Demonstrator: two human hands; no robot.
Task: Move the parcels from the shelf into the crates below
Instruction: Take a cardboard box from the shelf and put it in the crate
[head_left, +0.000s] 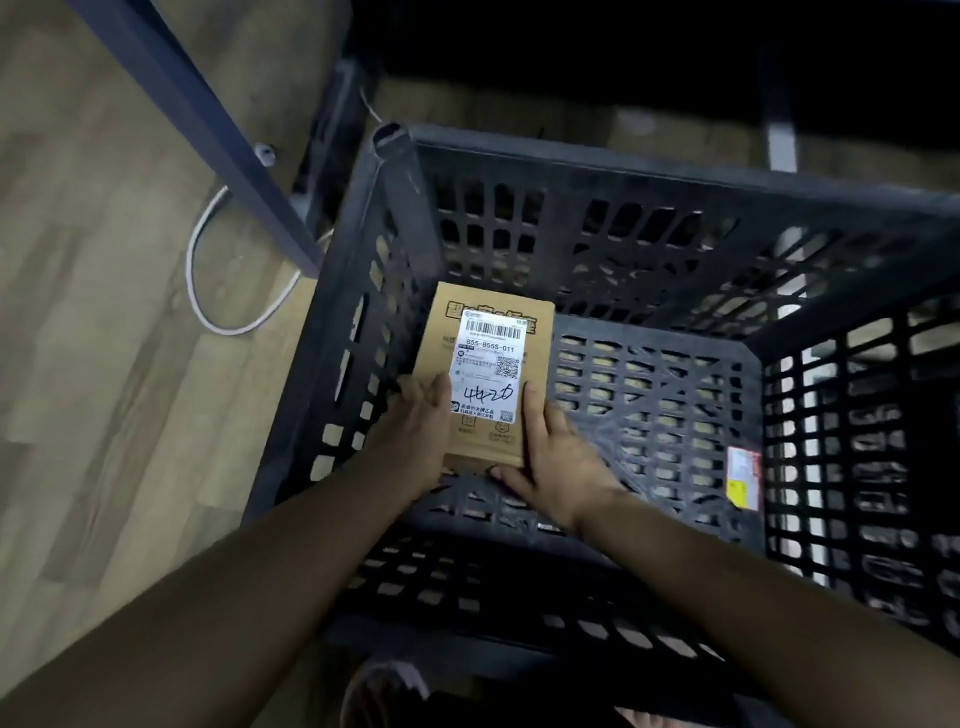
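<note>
- Basically mid-placement: one box (485, 371) is going into the crate (519, 156), not released yet.
- Far left: wood floor (104, 312) with a white cable (195, 270) looped beside a dark shelf leg (218, 145). The shelf itself isn't in view, so how many parcels remain up there can't be told.
- Left hand (415, 426): on the box's left edge, thumb over the top face near the label (488, 371), fingers hidden behind the side. Reads as a grip.
- Box: brown cardboard, label up, low in the crate's left part, next to the left wall. Whether it's resting on the crate bottom or hovering just above isn't clear from this angle.
- Right hand (550, 457): on the box's right edge, fingers laid along the side, thumb under the near edge. So both hands are clamped on the box, one on each side.
- Right of the box: bare lattice bottom, no other parcel visible. A small red-and-yellow sticker (744, 478) sits on the right inner wall.
- Judgement: early in the task. This looks like the first parcel in this crate; left to do is let go, then fetch any more.
</note>
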